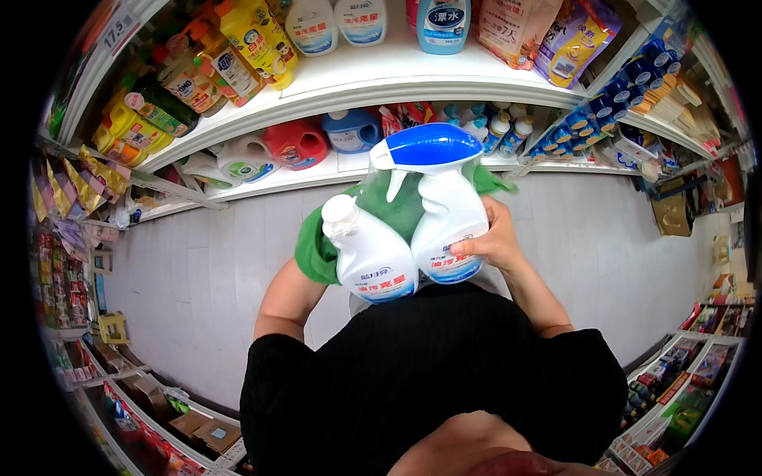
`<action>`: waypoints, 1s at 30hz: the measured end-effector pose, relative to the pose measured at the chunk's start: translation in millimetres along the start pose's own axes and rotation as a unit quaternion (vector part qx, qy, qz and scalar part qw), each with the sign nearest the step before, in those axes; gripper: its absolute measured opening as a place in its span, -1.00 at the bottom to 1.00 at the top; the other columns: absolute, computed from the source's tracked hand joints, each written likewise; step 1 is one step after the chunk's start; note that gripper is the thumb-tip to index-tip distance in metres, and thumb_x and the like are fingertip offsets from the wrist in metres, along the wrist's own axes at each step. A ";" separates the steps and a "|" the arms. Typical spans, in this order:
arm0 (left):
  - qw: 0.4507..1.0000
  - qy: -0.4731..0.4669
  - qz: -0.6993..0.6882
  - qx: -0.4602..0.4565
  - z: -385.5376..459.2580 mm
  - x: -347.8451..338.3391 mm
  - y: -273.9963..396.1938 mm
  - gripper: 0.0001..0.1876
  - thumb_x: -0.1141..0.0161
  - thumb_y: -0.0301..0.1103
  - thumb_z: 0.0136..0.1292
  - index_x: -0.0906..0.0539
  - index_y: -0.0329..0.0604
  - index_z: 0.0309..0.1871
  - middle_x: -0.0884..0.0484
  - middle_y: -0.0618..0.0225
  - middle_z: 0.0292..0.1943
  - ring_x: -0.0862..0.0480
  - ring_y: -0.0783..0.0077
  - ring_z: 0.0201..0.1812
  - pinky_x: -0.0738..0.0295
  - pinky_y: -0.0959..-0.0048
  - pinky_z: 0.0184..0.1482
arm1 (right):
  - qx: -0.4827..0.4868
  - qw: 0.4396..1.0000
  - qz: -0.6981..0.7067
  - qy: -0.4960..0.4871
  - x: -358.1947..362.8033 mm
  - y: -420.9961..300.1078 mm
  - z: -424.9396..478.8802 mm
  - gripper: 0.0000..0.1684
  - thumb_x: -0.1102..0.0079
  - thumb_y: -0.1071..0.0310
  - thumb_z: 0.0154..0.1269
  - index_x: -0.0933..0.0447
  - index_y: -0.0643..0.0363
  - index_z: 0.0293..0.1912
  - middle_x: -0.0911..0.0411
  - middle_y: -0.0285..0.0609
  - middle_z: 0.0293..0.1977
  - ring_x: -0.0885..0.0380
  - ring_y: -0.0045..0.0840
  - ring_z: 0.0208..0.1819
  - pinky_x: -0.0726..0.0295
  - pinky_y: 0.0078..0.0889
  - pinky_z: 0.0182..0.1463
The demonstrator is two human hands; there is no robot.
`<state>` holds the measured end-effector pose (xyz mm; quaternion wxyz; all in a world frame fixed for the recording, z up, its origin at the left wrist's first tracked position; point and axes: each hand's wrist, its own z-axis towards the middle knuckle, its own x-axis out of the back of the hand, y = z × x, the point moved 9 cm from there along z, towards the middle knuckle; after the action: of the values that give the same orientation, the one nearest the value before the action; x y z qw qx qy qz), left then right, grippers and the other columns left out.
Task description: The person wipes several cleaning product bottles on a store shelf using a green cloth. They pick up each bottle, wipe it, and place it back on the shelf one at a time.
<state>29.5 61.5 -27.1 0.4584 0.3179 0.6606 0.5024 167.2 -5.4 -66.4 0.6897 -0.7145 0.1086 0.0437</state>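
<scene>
My right hand point(491, 238) grips a white cleaner spray bottle point(449, 220) with a blue trigger head, its thumb across the label. Leaning against it on the left is a second white bottle point(375, 256) with a white screw cap. Clear plastic wrap seems to join the two bottles, which are close to my chest. A green cloth point(318, 250) lies behind both bottles and drapes over my left forearm. My left hand is out of view, hidden behind the cloth and bottles.
A white shelf point(369, 71) ahead carries cleaner bottles and detergent pouches point(577, 44). On the lower shelf stand a red detergent jug point(294, 146) and a blue one point(351, 131). Stocked shelves flank the grey floor point(196, 285), with a yellow stool point(113, 328) at left.
</scene>
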 end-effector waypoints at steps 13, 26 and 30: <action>0.951 0.284 -0.032 -0.123 -17.6 60.2 -0.8 -0.46 0.27 -0.09 0.41 -0.16 -0.38 0.25 -0.14 -0.06 0.20 -0.14 0.00 0.23 0.06 0.18 0.24 | 0.087 0.995 0.004 0.051 8.2 -32.1 5.1 -0.41 -0.49 0.42 -0.23 -0.45 0.34 -0.13 -0.59 -0.12 -0.27 -0.58 -0.55 -0.24 -0.56 -0.48 -0.14; 0.858 0.445 0.165 -0.196 -7.9 26.2 -17.2 -0.44 0.27 -0.10 0.41 -0.08 -0.38 0.30 0.00 -0.09 0.28 0.00 -0.06 0.30 0.23 0.11 0.31 | 0.174 0.956 -0.121 0.204 -2.8 -67.0 -14.9 -0.40 -0.47 0.36 -0.13 -0.32 0.27 -0.11 -0.48 -0.19 -0.26 -0.49 -0.58 -0.23 -0.50 -0.51 -0.14; 0.769 0.451 0.349 -0.290 0.0 -9.4 12.3 -0.48 0.30 -0.13 0.43 -0.17 -0.41 0.26 -0.12 -0.10 0.24 -0.10 -0.11 0.26 0.16 0.09 0.30 | 0.190 0.938 -0.201 0.208 -21.7 -56.7 -10.8 -0.40 -0.46 0.39 -0.15 -0.28 0.26 -0.15 -0.41 -0.17 -0.27 -0.43 -0.58 -0.23 -0.45 -0.51 -0.15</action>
<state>32.6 56.9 -12.6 -0.0290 0.1151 0.4584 0.8808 157.4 -12.7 -5.9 0.7693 -0.5700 0.1095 -0.2669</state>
